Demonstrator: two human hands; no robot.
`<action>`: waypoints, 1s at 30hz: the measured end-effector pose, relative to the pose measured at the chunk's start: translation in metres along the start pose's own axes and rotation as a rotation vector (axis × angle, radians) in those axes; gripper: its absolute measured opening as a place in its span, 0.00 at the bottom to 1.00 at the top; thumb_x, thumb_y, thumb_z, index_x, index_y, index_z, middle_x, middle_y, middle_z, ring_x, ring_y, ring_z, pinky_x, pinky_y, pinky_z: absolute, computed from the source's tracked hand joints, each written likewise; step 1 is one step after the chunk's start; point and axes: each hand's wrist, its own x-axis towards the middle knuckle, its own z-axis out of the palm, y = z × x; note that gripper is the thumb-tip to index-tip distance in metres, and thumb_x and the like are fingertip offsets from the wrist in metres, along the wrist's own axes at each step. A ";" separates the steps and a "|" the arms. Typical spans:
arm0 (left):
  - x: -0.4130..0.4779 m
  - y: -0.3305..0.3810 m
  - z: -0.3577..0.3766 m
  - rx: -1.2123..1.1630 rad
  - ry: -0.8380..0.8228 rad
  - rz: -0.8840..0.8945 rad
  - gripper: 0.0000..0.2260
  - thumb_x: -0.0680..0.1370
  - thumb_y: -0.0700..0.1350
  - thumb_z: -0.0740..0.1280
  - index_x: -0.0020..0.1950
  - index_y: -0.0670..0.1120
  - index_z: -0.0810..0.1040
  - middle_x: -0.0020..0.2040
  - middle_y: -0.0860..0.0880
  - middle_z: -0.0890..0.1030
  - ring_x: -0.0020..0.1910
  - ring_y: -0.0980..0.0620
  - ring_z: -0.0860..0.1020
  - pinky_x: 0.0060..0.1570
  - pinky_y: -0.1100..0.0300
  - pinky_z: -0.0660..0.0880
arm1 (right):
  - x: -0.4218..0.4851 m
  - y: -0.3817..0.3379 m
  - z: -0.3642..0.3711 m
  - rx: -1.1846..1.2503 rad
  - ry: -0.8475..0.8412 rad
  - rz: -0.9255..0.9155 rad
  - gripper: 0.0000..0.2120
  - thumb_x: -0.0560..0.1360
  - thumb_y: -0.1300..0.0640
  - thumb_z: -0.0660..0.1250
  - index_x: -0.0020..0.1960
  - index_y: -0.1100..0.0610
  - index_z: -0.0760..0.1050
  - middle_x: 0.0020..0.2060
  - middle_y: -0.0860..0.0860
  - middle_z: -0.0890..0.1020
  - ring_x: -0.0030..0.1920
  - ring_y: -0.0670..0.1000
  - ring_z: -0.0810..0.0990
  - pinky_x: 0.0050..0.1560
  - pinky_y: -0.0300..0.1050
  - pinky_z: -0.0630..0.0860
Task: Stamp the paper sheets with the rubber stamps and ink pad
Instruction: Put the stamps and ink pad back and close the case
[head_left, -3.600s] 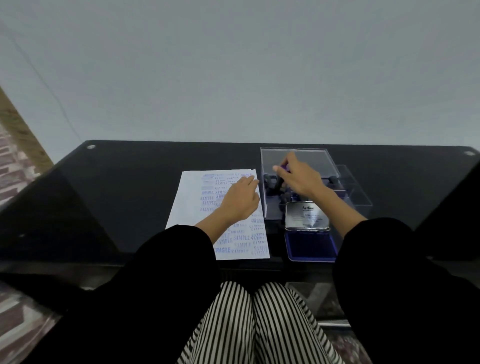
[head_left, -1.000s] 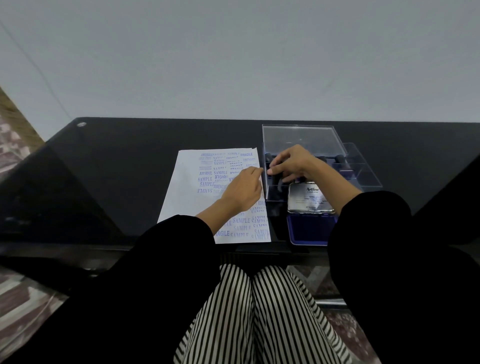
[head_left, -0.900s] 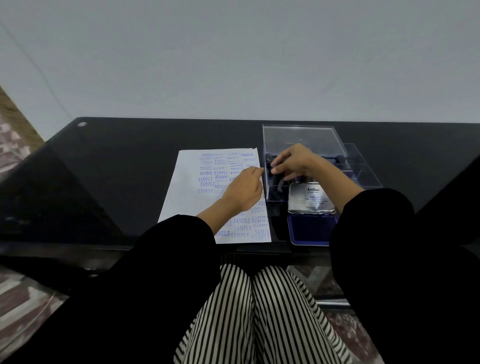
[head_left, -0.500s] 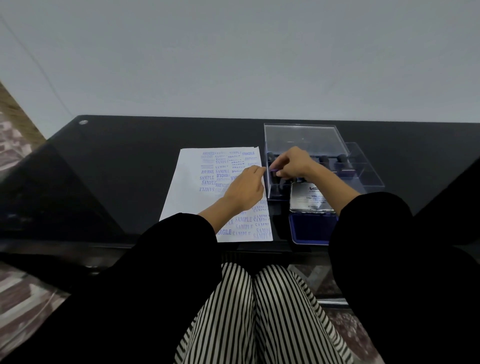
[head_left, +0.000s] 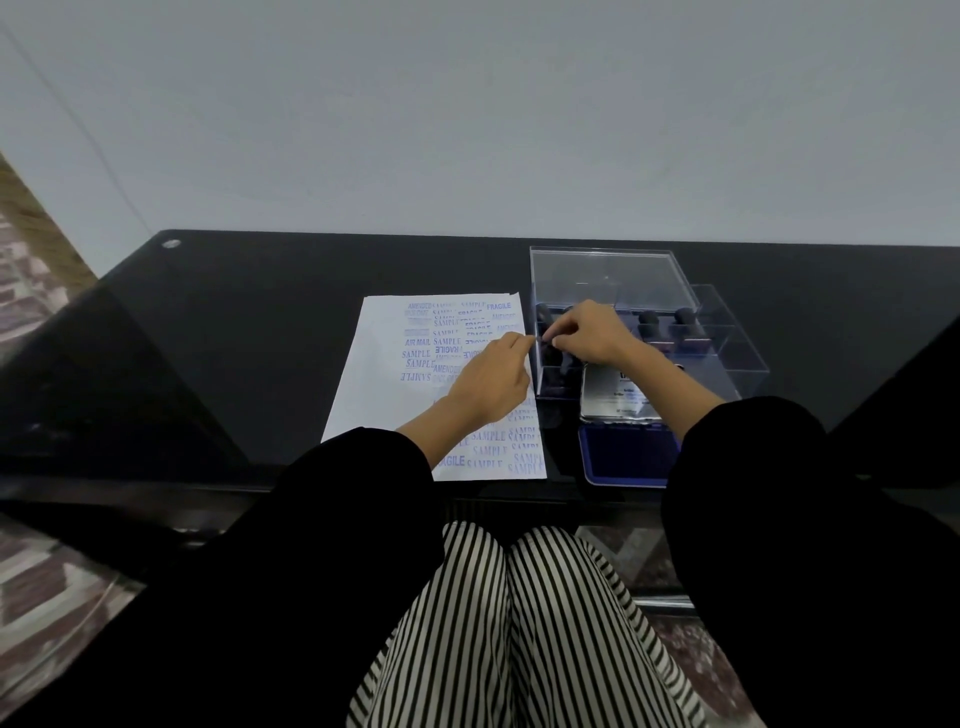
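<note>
A white paper sheet (head_left: 384, 374) with many blue imprints lies on the black glass table (head_left: 234, 338). My left hand (head_left: 491, 382) rests flat on the sheet's right side and holds nothing. To the right stands a clear plastic box (head_left: 608, 275) holding several dark rubber stamps (head_left: 685, 325). My right hand (head_left: 592, 340) reaches into the box's left compartment, with its fingertips pinched on a stamp there. That stamp is mostly hidden by the fingers. The ink pad (head_left: 623, 457) sits open in front of the box, its blue pad exposed and its silver lid (head_left: 608, 395) tilted up under my right forearm.
The table's near edge runs just in front of the sheet and the ink pad. My striped-trousered legs (head_left: 519, 623) are below it. A pale wall stands behind the table. Patterned floor shows at the far left.
My right hand has shifted from the middle of the box to its left compartment and pinched its fingers together there. The left hand has stayed on the sheet. The camera tilted slightly.
</note>
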 end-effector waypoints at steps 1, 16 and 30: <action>-0.001 0.000 -0.001 -0.001 0.004 0.000 0.21 0.80 0.37 0.55 0.73 0.42 0.61 0.72 0.44 0.65 0.67 0.46 0.69 0.63 0.54 0.69 | -0.002 0.001 -0.002 0.007 0.016 0.003 0.12 0.76 0.65 0.62 0.55 0.60 0.81 0.53 0.58 0.82 0.44 0.54 0.80 0.46 0.40 0.76; 0.008 0.056 -0.019 0.061 0.076 0.151 0.17 0.78 0.39 0.58 0.67 0.43 0.70 0.65 0.45 0.74 0.62 0.46 0.72 0.58 0.52 0.72 | -0.063 0.060 -0.050 0.000 0.186 0.116 0.11 0.76 0.63 0.63 0.53 0.58 0.82 0.48 0.56 0.84 0.41 0.50 0.77 0.34 0.27 0.69; 0.018 0.079 0.001 0.098 -0.004 0.117 0.13 0.76 0.40 0.66 0.60 0.42 0.77 0.58 0.43 0.77 0.57 0.44 0.75 0.55 0.52 0.73 | -0.085 0.083 -0.046 -0.013 0.161 0.090 0.14 0.70 0.58 0.73 0.55 0.56 0.81 0.52 0.53 0.83 0.53 0.51 0.81 0.57 0.46 0.76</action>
